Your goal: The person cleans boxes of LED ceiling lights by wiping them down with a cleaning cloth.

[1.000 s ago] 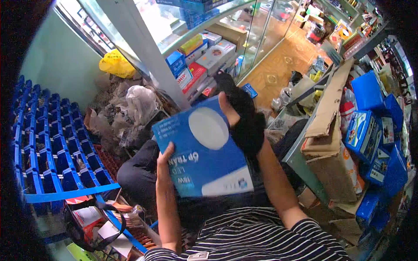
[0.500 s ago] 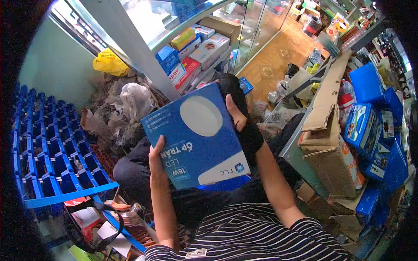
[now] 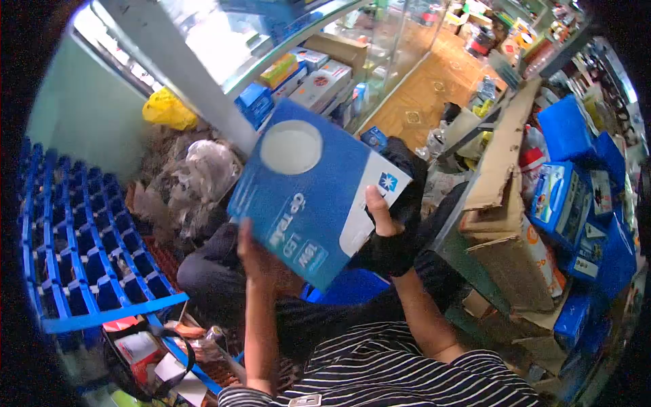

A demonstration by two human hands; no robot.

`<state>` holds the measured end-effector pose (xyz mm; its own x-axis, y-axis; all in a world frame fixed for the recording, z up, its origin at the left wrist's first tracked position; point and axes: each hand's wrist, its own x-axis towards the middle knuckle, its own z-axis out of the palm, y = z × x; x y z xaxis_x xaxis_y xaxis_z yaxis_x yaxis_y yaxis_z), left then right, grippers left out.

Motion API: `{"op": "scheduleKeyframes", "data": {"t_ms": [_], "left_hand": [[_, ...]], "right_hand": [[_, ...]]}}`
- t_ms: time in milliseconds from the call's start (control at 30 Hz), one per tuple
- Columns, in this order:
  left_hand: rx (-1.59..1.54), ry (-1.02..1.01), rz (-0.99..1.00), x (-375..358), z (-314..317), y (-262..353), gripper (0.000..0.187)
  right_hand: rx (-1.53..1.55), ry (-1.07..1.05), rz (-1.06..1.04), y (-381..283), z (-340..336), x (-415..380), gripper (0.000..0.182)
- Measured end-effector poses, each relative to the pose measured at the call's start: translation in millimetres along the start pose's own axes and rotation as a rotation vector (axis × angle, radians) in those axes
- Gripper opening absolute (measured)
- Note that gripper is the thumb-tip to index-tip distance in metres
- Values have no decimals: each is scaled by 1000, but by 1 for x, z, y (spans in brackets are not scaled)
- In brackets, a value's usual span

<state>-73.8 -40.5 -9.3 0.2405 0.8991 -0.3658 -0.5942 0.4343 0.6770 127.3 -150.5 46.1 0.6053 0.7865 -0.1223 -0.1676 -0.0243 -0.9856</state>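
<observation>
A blue LED ceiling light box (image 3: 325, 203) is held tilted above my lap, its printed face with a white disc and "LED 18W" turned up to me. My left hand (image 3: 261, 261), blurred, grips the lower left edge, with its fingers partly hidden under the box. On the right, my right hand (image 3: 385, 227), in a black covering that leaves the thumb bare, lays its thumb on the white corner by the logo. Its other fingers are hidden. Below the box, a bright blue object (image 3: 356, 288) shows on my lap, mostly covered.
Blue slotted bins (image 3: 102, 237) stand at left, with crumpled plastic bags (image 3: 203, 173) beside them. A torn cardboard box (image 3: 508, 251) and blue packages (image 3: 559, 197) are stacked at right. Ahead, a glass display case (image 3: 386, 68) holds several boxes. A black-handled bag (image 3: 146, 359) lies lower left.
The box has turned counterclockwise, its logo corner swinging up and right. My right hand has shifted down the right side to that corner, and my left hand has slid slightly lower.
</observation>
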Motion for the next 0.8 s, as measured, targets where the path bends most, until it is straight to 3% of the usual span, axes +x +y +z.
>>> {"op": "scheduleKeyframes", "data": {"t_ms": [67,133,167,233,300,367,433,500,567,633,800], "left_hand": [[-20,-56,4,11,-10,24,45],[193,-44,23,5,-11,34,45],[347,-53,22,1,-10,35,46],[772,-175,112,7,-32,32,53],[560,-106,107,17,-56,14,59],[551,8,249,21,-72,14,62],[458,105,329,22,-73,19,67],[272,198,345,15,-62,23,73],[356,302,318,9,-60,26,82],[578,320,360,7,-63,24,84],[751,-5,420,16,-100,20,87]], "right_hand": [[43,25,-81,-27,-3,1,32],[44,-222,81,-27,-8,8,30],[-49,-302,29,-31,-7,6,32],[-364,-326,-311,-51,5,11,35],[-482,-265,-496,-52,18,16,37],[-547,-148,-621,-50,32,17,36],[-613,-111,-549,-41,31,12,37],[-663,-223,-254,5,12,4,41],[-662,-62,-392,65,4,8,42],[-603,19,-453,58,8,8,44],[-553,63,-395,26,16,24,43]]}}
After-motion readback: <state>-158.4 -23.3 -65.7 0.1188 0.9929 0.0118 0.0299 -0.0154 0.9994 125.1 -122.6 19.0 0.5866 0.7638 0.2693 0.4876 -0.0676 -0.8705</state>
